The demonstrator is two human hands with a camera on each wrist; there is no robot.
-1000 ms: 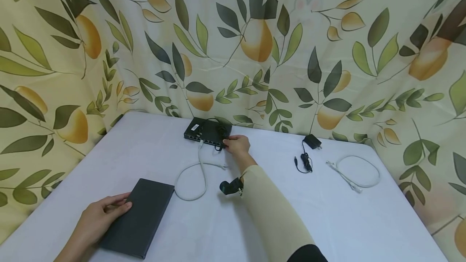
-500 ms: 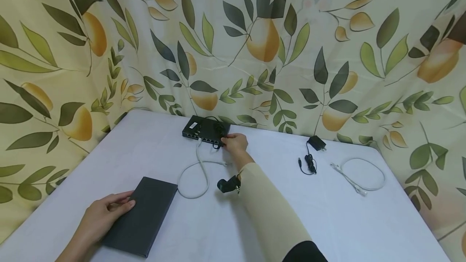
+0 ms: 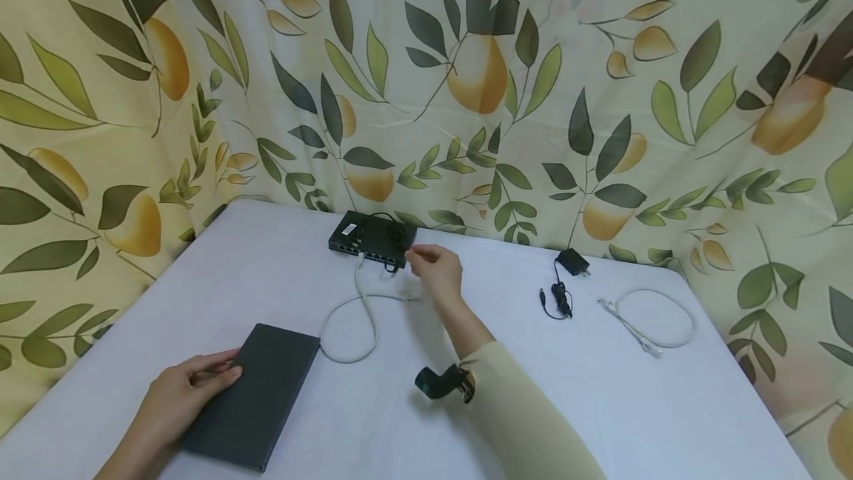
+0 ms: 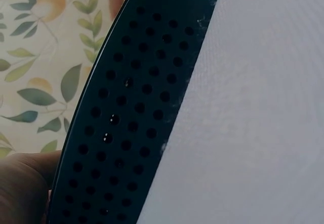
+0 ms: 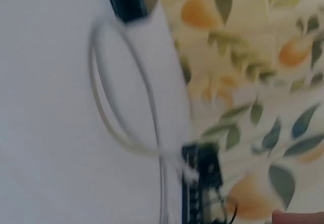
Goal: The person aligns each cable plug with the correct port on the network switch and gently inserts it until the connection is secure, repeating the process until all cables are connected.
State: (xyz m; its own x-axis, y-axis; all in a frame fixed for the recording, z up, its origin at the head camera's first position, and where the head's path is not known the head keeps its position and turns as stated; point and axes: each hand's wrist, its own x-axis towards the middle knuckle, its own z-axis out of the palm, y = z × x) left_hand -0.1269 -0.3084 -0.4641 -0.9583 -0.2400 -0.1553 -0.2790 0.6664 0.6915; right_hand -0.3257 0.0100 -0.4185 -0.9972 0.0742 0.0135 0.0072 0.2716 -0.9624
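Observation:
In the head view my left hand (image 3: 183,398) holds the left side of a flat dark grey box (image 3: 256,395), thumb on its top. The left wrist view shows a dark side with rows of round vent holes (image 4: 134,112) and part of that hand. At the back edge lies a black network switch (image 3: 369,238) with a row of ports. One end of a white network cable (image 3: 365,310) is at its ports; the rest loops on the table. My right hand (image 3: 440,272) is beside the switch's right corner, fingers loosely bent, with nothing visible between them.
A black power adapter (image 3: 571,261) with a bundled cord (image 3: 561,298) lies right of centre. Farther right is a coiled white network cable (image 3: 666,343). A fruit-patterned curtain (image 3: 506,95) hangs behind the white-covered table (image 3: 600,398). The right wrist view is blurred.
My right hand has come away from the switch's right corner, and its wrist has shifted right and nearer. The left hand and dark grey box have stayed put.

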